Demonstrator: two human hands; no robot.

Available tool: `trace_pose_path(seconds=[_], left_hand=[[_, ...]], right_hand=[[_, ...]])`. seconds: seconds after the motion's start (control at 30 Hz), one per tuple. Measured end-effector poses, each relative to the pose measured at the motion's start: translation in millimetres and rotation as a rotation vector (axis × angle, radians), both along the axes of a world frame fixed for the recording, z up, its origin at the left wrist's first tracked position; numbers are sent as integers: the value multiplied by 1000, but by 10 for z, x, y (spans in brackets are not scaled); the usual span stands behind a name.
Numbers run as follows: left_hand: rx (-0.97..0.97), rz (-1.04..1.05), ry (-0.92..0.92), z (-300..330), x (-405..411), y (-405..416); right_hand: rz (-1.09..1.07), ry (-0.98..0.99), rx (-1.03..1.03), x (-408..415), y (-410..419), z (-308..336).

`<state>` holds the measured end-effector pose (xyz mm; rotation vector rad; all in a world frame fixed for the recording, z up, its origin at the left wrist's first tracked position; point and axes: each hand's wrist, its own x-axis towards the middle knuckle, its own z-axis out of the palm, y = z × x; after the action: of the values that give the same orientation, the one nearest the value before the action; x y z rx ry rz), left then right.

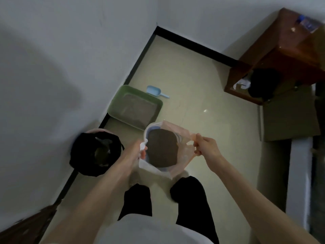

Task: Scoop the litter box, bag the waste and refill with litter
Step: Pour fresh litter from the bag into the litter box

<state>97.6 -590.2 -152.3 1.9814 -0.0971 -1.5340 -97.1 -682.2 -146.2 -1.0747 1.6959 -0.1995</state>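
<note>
Litter bag (182, 138), pinkish plastic, mouth pulled open, dark litter (162, 148) filling it; held above beige tile floor (202, 85) in a white-walled corner with black skirting. Left hand (139, 149) fingers pinch the bag's left rim; right hand (204, 144) fingers curled, pinching the right rim. Just beyond, green litter box (135, 106) with grey litter sits by the wall; blue scoop (155, 91) on floor just beside it. Black-lined bin (95, 153) left of bag. Wooden cabinet (281, 55) far right.
</note>
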Motion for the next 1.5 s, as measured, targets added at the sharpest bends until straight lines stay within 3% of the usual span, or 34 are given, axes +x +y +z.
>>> trace_pose_path(seconds=[0.13, 0.3, 0.47, 0.57, 1.0, 1.23, 1.37, 1.5], left_hand=[[21, 170, 26, -181, -31, -651], [13, 279, -71, -636, -266, -1271], [37, 578, -36, -1232, -567, -1614], [56, 651, -4, -1579, -709, -1741], [95, 622, -172, -3432, -867, -1938], [-186, 718, -379, -3790, -528, -2028], [-403, 695, -432, -4018, -528, -1996], [-471, 720, -534, -4176, -577, -1894]], right_hand=[[122, 12, 7, 14, -800, -208], [410, 8, 32, -7, -1721, -735], [711, 30, 24, 11, -2384, -1232], [843, 56, 2, 45, -2639, -1544], [793, 5, -35, -26, -2953, -3498], [668, -307, -142, 374, -3124, -3860], [727, -489, -216, 430, -3032, -4010], [774, -580, -299, 395, -2910, -4094]])
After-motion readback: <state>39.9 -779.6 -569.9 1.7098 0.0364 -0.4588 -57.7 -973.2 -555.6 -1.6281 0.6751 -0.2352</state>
